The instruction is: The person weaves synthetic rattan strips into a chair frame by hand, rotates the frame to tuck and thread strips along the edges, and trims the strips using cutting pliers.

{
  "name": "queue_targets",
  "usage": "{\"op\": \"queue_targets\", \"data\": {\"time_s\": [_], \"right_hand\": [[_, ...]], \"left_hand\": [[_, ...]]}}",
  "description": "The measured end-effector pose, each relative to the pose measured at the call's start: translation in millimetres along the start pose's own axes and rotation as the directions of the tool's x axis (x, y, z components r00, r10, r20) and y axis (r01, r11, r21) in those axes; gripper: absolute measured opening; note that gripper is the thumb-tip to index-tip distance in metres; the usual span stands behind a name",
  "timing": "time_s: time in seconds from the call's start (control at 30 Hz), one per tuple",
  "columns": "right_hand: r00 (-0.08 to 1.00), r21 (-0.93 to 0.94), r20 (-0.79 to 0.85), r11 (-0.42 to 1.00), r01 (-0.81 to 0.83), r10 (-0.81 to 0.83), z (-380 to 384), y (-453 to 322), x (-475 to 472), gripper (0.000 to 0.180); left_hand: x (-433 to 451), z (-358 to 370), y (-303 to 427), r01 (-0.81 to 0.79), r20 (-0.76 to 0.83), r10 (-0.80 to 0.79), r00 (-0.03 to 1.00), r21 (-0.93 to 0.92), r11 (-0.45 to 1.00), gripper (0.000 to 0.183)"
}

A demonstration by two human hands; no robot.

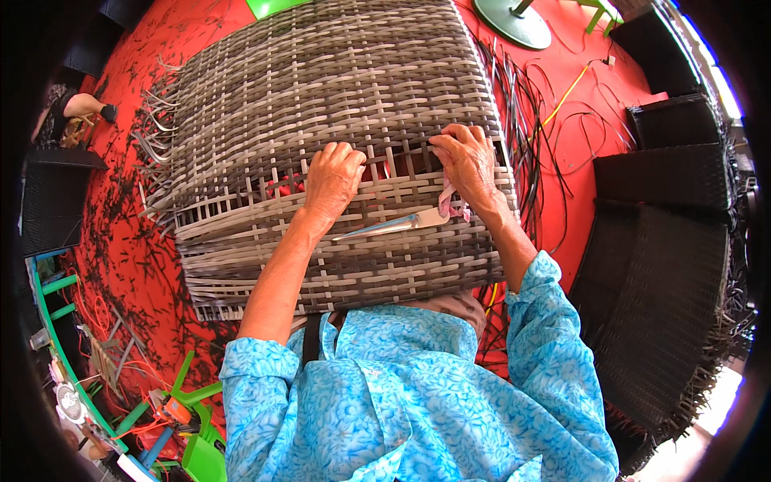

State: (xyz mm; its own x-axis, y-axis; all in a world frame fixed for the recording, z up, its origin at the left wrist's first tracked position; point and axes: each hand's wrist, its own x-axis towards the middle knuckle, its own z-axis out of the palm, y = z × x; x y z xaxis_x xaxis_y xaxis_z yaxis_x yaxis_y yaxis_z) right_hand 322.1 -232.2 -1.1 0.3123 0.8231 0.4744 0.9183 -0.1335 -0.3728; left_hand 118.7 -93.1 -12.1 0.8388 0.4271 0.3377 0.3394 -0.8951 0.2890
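Note:
A large woven panel of grey-brown synthetic wicker (337, 90) lies before me, with an unwoven gap of bare upright strips running across it. At the upper edge of this gap my left hand (334, 181) has its fingers curled over the weave. My right hand (467, 159) bends its fingertips onto the strips at the gap's right end; whether either hand pinches a strip is hidden. Just below the gap a pointed metal tool with a pale handle (394, 224) rests on the weave, a pink cloth strip (447, 202) tied at its handle end. Loose strip ends (153, 144) fringe the panel's left side.
Long dark strips (518, 114) trail over the red floor (593, 108) at right. Black woven pieces (656, 301) line the right edge. Lower left are a green stool (202, 446) and an orange tool (174, 411). Another person's leg (84, 105) shows at upper left.

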Motion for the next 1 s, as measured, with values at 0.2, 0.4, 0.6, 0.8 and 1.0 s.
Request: {"op": "queue_targets", "data": {"time_s": [0.2, 0.4, 0.6, 0.8, 1.0], "right_hand": [[0.993, 0.057, 0.092, 0.996, 0.070, -0.075, 11, -21, 8, 0.015], [0.984, 0.052, 0.179, 0.999, 0.009, -0.018, 27, -17, 11, 0.011], [0.959, 0.027, 0.283, 1.000, -0.002, -0.006, 27, -14, 22, 0.011], [0.953, -0.014, 0.296, 0.998, -0.064, 0.065, 35, -16, 23, 0.017], [0.974, 0.029, 0.162, 0.986, -0.165, 0.158, 37, -19, 18, 0.041]], "left_hand": [[7, -6, 7, 0.039, 0.055, -0.038, 0.998, -0.016, 0.999, 0.017], [13, 3, 5, 0.033, 0.018, -0.032, 0.999, -0.007, 0.999, 0.011], [28, -1, -7, 0.056, 0.138, -0.044, 0.989, -0.084, 0.995, 0.004], [39, -3, -22, 0.117, 0.311, -0.055, 0.949, -0.183, 0.976, 0.008], [36, -15, -25, 0.331, 0.121, -0.321, 0.939, -0.562, 0.758, 0.013]]}}
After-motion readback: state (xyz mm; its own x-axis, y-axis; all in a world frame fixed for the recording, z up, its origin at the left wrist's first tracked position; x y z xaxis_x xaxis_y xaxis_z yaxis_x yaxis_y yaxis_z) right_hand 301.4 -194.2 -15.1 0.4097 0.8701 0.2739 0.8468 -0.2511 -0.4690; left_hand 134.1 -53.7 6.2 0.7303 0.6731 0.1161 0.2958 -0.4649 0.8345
